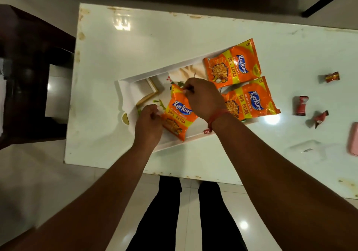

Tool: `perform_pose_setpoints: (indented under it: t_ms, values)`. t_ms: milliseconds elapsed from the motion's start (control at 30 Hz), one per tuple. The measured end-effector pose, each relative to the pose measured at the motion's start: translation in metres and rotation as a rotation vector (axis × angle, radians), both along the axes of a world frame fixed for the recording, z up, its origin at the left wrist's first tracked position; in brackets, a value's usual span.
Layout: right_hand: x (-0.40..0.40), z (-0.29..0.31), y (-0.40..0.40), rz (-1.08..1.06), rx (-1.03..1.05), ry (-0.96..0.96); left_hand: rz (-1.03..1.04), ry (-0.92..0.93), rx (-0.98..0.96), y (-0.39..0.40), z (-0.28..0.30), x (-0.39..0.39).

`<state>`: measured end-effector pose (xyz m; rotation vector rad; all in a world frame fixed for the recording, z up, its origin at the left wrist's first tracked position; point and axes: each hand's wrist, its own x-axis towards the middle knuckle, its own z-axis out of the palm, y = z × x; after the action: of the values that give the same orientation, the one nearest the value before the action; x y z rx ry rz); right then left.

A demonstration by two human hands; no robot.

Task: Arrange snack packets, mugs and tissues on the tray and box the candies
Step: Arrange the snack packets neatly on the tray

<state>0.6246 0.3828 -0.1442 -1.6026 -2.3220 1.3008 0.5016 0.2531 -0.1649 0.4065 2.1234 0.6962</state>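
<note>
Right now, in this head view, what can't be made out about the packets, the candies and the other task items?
- Held snack packet: both hands cover its edges.
- Tray picture: hidden under packets and hands.
- Pink object: cut off by the right edge.
- Three candies: print too small.
- Mugs, tissues: not in view.

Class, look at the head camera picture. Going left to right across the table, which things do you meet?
Left hand → held snack packet → right hand → upper snack packet → three red candies → pink box at the right edge.
</note>
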Motion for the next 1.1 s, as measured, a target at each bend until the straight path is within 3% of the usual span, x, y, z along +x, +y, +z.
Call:
perform_pose_setpoints:
  t_ms: [133,267,567,733,900,1100]
  values:
    - [0.029,0.002,-0.006,-0.277,0.007,0.087,-0.028,0.038,-0.084,0.011,0.000,0.009]
    - [0.048,0.002,-0.002,-0.380,0.047,0.056,-0.090,-0.085,0.054,0.038,0.014,0.035]
    - [0.091,0.016,0.029,-0.399,0.179,-0.074,-0.366,-0.090,0.070,0.088,0.003,0.083]
    - [0.107,0.018,0.039,-0.436,0.182,-0.074,-0.578,0.115,-0.033,0.094,0.004,0.100]
    - [0.111,0.016,0.044,-0.403,0.191,-0.093,-0.590,0.141,-0.094,0.101,0.005,0.109]
    - [0.117,0.014,0.047,-0.396,0.191,-0.035,-0.518,0.133,-0.028,0.097,0.007,0.110]
